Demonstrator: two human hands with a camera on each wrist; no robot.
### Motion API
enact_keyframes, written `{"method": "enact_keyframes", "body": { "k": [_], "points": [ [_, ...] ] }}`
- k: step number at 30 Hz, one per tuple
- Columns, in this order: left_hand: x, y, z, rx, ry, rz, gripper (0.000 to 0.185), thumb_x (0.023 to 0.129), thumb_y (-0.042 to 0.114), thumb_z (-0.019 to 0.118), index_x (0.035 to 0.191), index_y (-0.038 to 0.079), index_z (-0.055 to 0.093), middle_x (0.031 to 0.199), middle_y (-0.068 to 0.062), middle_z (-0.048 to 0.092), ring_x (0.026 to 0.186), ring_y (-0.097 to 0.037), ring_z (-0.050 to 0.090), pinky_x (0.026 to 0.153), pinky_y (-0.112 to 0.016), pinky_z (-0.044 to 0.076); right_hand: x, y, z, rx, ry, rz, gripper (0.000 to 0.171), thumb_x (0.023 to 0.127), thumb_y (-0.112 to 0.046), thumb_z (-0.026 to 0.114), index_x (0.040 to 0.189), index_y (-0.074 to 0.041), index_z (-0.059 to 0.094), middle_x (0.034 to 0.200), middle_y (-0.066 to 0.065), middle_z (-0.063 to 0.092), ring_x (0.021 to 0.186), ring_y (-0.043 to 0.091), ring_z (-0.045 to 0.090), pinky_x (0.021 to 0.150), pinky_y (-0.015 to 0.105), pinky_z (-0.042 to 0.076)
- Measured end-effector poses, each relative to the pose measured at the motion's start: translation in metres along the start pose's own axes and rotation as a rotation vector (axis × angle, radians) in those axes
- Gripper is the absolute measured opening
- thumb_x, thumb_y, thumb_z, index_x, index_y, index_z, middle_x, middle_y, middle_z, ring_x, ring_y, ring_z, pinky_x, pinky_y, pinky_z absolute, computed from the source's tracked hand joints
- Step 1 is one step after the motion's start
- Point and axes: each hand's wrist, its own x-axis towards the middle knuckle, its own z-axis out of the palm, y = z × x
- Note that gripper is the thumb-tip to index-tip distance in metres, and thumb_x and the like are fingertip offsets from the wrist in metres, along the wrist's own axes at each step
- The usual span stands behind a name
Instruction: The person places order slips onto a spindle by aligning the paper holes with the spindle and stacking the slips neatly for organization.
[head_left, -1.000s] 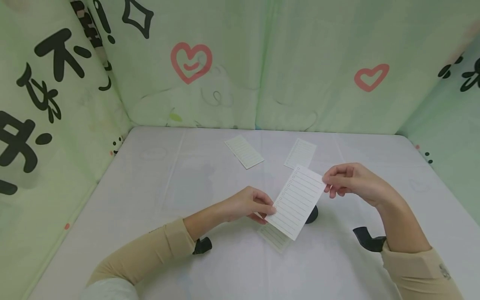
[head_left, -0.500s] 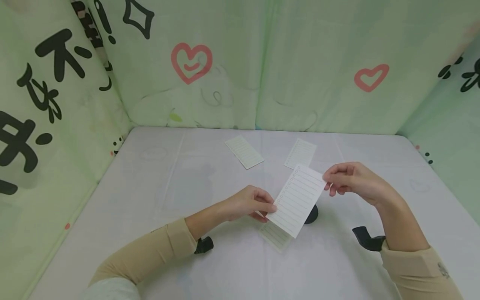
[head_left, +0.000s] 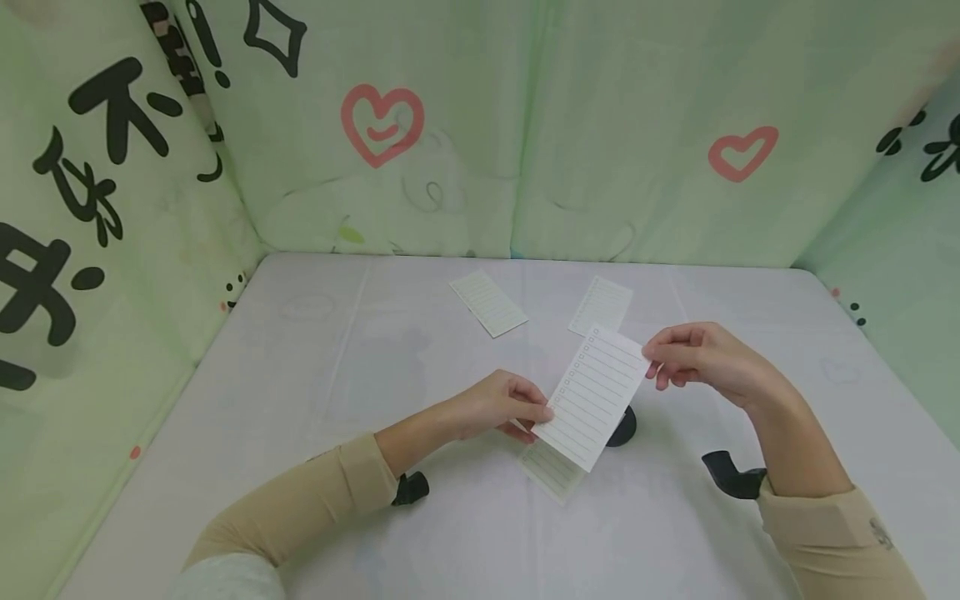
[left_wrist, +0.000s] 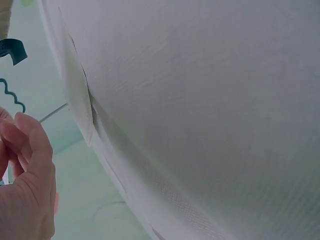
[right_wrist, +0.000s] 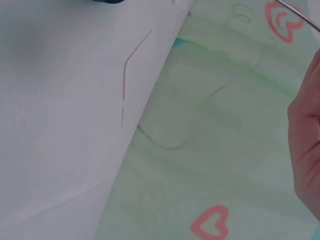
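A: While both hands are up off the table (head_left: 300,400), what is entered for the lined card (head_left: 596,398)?

B: One white lined card, checkboxes along one long edge, held raised and tilted above the table centre. Left hand (head_left: 498,407) pinches its near-left edge, at 8 o'clock of the card; right hand (head_left: 701,358) pinches its far corner, at 2 o'clock. Judged reason: two opposite grips keep a thin sheet flat and readable.

A: Beneath it?

B: One second card (head_left: 551,471), flat on the table, partly covered by the held one. One dark round object (head_left: 622,427) at 4 o'clock of the held card, mostly hidden; kind cannot be told.

A: Further items?

B: Two more cards lying flat at 12 o'clock: left one (head_left: 488,302), right one (head_left: 602,306), well apart from each other. Green printed panels (head_left: 637,125) wall the table on three sides.

A: Containers?

B: None seen; all cards lie loose on the cloth.
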Motion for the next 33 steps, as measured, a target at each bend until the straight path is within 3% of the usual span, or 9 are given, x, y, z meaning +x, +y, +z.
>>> {"method": "enact_keyframes", "body": {
  "k": [10,15,18,23,33],
  "points": [
    [0.01,-0.005,0.002,0.044,0.034,0.0,0.015,0.085,0.007,0.064,0.091,-0.007,0.062,0.074,-0.004,0.06,0.062,-0.013,0.058,0.066,-0.03,0.055,0.003,0.003,0.0,0.031,-0.015,-0.006,0.012,0.091,-0.012,0.054,0.083,-0.009,0.064,0.071,0.002,0.062,0.061,0.015,0.059,0.055,0.022,0.045],
    [0.014,-0.007,0.003,0.095,0.071,-0.02,0.012,0.083,0.005,0.065,0.085,-0.006,0.062,0.07,-0.004,0.058,0.06,-0.013,0.055,0.062,-0.028,0.055,0.005,0.006,0.0,0.009,-0.031,-0.009,0.012,0.09,-0.012,0.054,0.084,-0.006,0.062,0.072,0.002,0.062,0.062,0.015,0.06,0.057,0.023,0.046],
    [0.014,-0.008,0.003,0.147,0.091,-0.053,0.009,0.082,0.004,0.066,0.082,-0.005,0.062,0.067,-0.004,0.057,0.058,-0.013,0.055,0.059,-0.026,0.054,0.007,0.012,0.001,-0.021,-0.058,0.019,0.014,0.09,-0.014,0.055,0.088,-0.002,0.062,0.074,0.004,0.063,0.064,0.016,0.061,0.06,0.023,0.046],
    [0.014,-0.01,0.004,0.201,0.085,-0.142,0.007,0.081,0.003,0.067,0.078,-0.002,0.062,0.062,-0.004,0.057,0.051,-0.013,0.055,0.05,-0.022,0.051,0.013,0.027,0.0,-0.051,-0.176,0.051,0.017,0.09,-0.017,0.057,0.092,-0.001,0.063,0.077,0.003,0.063,0.067,0.016,0.061,0.06,0.024,0.045],
    [0.015,-0.016,-0.004,0.143,0.017,-0.275,0.003,0.082,0.002,0.064,0.083,-0.001,0.064,0.061,-0.007,0.058,0.045,-0.013,0.053,0.043,-0.02,0.048,0.022,0.041,0.004,-0.119,-0.265,0.146,0.026,0.087,-0.024,0.061,0.095,0.001,0.063,0.078,0.005,0.061,0.071,0.017,0.058,0.062,0.029,0.046]
  ]
}}
